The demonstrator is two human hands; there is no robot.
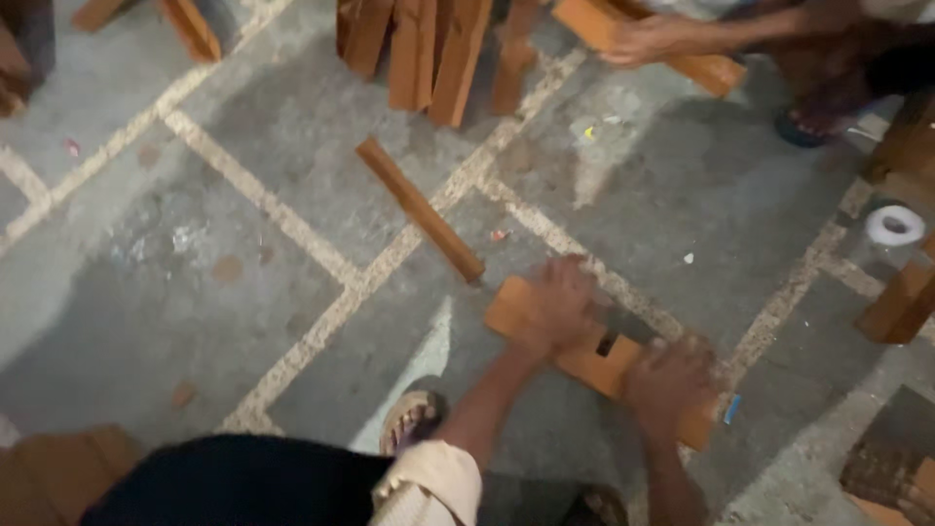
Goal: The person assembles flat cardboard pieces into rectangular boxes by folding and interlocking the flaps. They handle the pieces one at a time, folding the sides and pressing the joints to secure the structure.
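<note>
Wooden block (594,362) lies flat on the grey floor (243,292), under both hands. The left hand (557,304) presses down on its near end, and the right hand (670,382) grips the other end. Best to press evenly so it doesn't slide. A loose stick (419,209) lies just beside.

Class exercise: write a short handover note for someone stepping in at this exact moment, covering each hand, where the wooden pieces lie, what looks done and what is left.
Left hand: pressed flat on the near end of the wooden block on the concrete floor.
Right hand: gripping the same block further along, beside its dark slot.
A long wooden stick lies just beyond the block; whether they touch is unclear.
More wooden pieces lean at the top, where another person's hand holds a plank.
Done: block pinned down. Left: cannot tell from this view.
</note>
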